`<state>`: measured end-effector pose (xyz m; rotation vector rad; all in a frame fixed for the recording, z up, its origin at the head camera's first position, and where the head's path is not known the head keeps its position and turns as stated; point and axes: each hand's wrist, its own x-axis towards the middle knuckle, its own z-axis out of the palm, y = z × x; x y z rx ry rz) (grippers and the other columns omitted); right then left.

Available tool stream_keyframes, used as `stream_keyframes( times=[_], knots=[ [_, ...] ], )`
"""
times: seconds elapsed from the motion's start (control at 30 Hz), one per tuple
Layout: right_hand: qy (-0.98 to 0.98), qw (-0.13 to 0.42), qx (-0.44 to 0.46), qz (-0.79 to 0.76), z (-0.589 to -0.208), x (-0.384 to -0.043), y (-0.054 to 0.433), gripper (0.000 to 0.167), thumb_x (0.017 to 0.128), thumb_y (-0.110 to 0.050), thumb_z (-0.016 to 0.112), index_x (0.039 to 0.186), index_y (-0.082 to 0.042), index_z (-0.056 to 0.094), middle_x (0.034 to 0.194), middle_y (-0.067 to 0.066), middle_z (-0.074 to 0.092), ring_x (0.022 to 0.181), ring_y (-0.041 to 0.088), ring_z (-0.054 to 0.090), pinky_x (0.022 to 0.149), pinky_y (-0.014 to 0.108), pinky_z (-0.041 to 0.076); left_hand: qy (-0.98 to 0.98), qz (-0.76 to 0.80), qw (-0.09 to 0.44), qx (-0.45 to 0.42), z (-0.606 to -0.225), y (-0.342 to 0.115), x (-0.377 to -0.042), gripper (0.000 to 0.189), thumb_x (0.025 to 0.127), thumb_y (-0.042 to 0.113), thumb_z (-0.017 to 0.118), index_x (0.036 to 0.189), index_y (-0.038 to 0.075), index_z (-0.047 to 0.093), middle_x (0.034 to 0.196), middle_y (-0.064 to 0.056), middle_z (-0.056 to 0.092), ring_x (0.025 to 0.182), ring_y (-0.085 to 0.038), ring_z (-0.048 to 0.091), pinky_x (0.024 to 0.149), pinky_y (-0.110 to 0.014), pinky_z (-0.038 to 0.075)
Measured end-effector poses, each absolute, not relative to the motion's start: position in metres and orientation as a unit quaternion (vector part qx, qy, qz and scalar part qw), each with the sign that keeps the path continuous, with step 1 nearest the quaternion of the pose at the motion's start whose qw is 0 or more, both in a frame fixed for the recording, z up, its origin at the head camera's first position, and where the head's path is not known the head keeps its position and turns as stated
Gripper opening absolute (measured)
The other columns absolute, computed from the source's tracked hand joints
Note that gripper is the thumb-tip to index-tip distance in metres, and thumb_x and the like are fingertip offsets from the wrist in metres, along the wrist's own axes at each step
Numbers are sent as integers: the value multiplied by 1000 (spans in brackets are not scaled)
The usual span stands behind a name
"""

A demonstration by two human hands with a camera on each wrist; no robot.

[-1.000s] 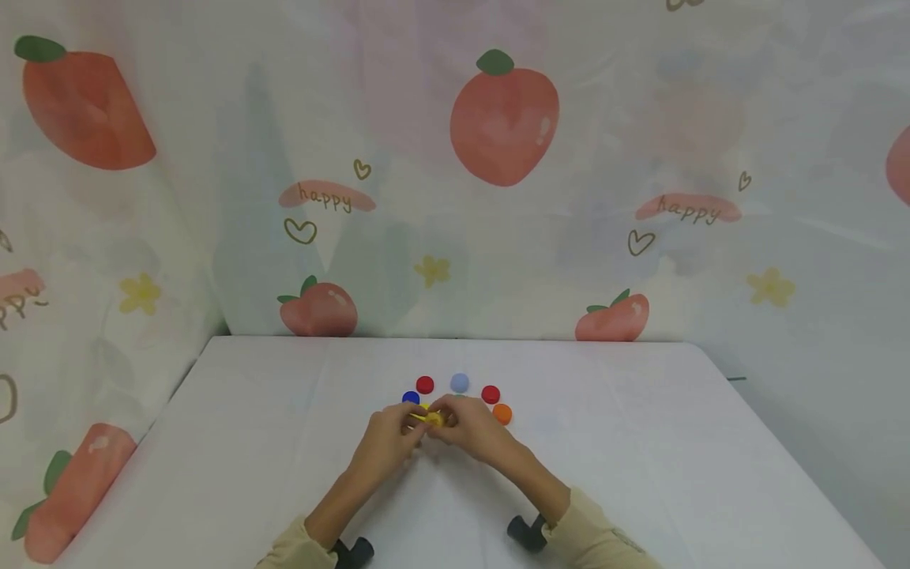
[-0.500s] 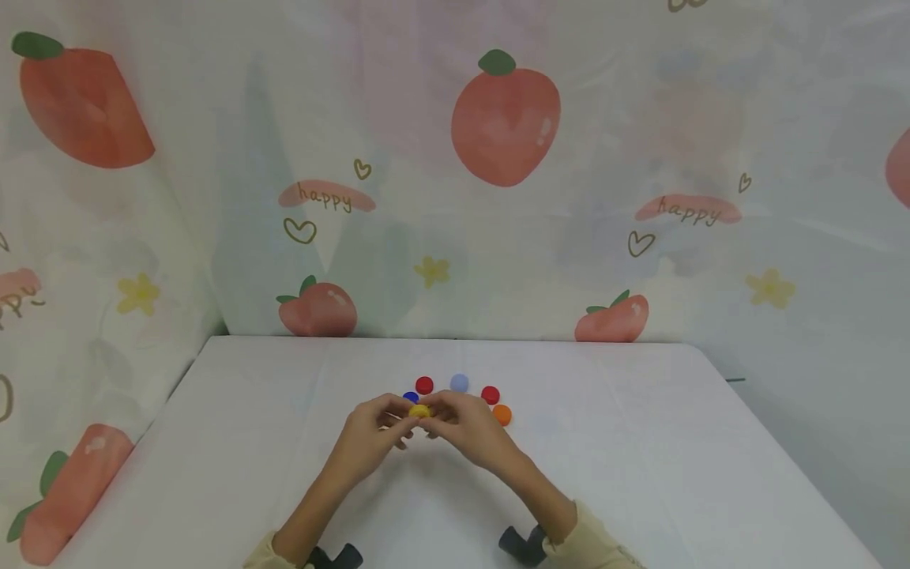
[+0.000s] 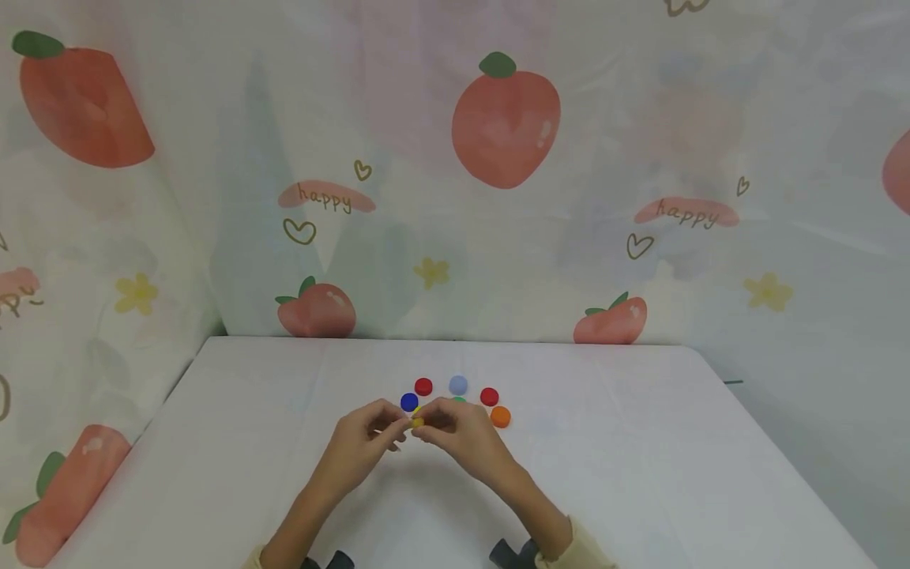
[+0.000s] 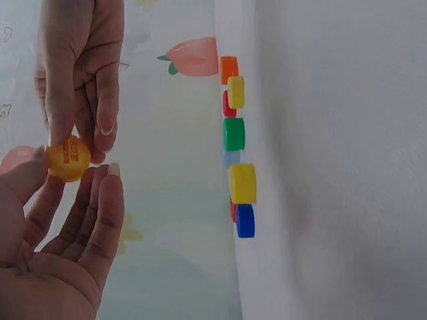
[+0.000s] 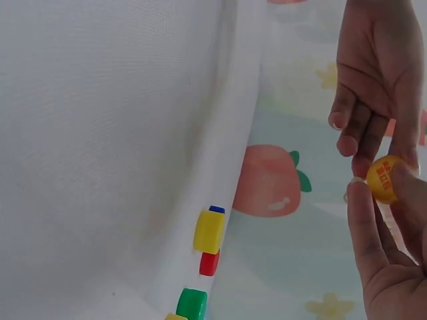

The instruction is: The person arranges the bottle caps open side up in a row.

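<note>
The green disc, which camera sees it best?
The left wrist view: the green disc has nothing covering it there. In the head view, the right hand hides most of it; the right wrist view catches it at the bottom edge.

Beyond the fingers [image 4: 109, 217], the white table [image 3: 626, 474] held two red discs [image 3: 489, 397], two yellow [image 4: 243, 183], one green [image 4: 234, 135], one blue [image 3: 409, 402], one light blue [image 3: 458, 385]. Right of them lay an orange one [image 3: 501, 416].

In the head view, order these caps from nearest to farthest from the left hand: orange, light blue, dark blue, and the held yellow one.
From the left hand:
1. Held yellow cap: at its fingertips.
2. Dark blue cap: on the table, at the group's left end.
3. Light blue cap: at the back, mid-group.
4. Orange cap: at the right end.
</note>
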<state>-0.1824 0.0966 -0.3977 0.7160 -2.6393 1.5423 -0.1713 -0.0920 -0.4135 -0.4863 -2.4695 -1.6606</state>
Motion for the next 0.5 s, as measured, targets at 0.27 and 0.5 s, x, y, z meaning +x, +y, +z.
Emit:
stream_keyframes(
  times=[0.27,0.5],
  knots=[
    [-839,3,260,479,-405,-181,93,34,86,-23,71,115,-9,63,101,-4,67,90,7,64,77,22,51,-835,-522,52,-166,-417,-103,-167,17,85,31,70,93,16,64,91,4,65,76,-22,66,66,-23,53],
    [-846,-14,259,466,-409,-178,89,36,85,-22,71,117,-7,63,100,-4,66,89,7,63,77,22,51,-857,-483,55,-171,-422,-110,-167,24,83,30,72,101,16,63,97,4,66,82,-8,63,73,-23,52]
  ],
)
